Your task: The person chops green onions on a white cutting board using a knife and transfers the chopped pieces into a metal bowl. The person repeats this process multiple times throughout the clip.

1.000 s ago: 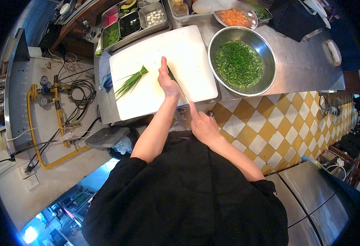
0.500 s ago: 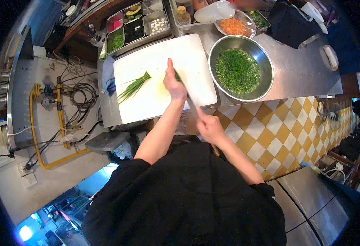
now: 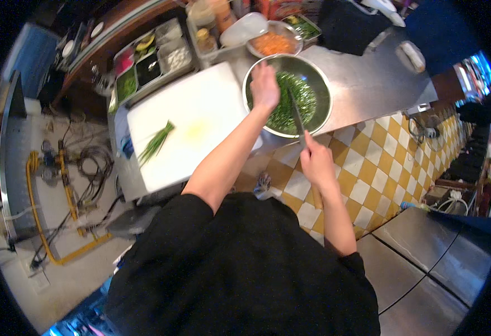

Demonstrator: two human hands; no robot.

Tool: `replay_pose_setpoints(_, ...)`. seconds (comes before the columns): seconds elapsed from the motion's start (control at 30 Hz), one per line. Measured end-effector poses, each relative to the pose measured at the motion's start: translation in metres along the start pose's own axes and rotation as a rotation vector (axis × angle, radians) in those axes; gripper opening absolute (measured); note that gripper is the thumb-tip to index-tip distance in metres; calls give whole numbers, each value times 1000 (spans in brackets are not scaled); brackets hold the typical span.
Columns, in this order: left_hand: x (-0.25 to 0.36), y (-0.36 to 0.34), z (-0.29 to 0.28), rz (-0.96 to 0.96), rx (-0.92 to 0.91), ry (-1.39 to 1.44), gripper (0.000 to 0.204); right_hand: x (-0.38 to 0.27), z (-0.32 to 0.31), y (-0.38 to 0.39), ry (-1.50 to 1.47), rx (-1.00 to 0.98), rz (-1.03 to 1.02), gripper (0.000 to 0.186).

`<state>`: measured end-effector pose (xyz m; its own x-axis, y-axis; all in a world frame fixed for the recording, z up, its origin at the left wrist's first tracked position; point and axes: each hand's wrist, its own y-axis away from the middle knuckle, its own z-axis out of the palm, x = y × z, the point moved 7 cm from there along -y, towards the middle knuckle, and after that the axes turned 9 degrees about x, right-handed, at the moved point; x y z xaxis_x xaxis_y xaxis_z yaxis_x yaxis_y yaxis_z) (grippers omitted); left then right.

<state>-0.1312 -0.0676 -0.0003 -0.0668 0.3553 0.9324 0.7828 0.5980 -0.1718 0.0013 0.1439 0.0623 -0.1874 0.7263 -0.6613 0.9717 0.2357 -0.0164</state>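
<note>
My right hand (image 3: pixel 316 161) grips a kitchen knife (image 3: pixel 296 113), its blade tilted down into a steel bowl (image 3: pixel 323 89). Finely chopped green herbs (image 3: pixel 306 99), wet and shiny, lie in that bowl. Over the bowl's left side is my left hand (image 3: pixel 264 88), blurred, its fingers stretched toward the far rim with nothing visible in them. A short bunch of chives (image 3: pixel 157 143) rests on the left part of a white cutting board (image 3: pixel 206 101), where a faint yellow-green stain shows.
Beyond the board stands a rack of steel ingredient pans (image 3: pixel 147 70). Behind the bowl are a dish of shredded orange vegetable (image 3: pixel 273 43) and a bin of bottles (image 3: pixel 205 40). A dark bag (image 3: pixel 349 28) lies farther right on the steel counter (image 3: pixel 363 81).
Both hands and the knife have moved right from the cutting board to the bowl. The left hand has come away from the blade. The view has shifted, and the chives remain on the board.
</note>
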Motion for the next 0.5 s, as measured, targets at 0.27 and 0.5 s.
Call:
replay_pose_setpoints(0.27,41,46,42,246,-138,119,61,-2,-12,9,-240,26,144,51)
replay_pose_setpoints(0.5,48,20,56,320,-84,121,59,1,-25,30,-368,31,166,50)
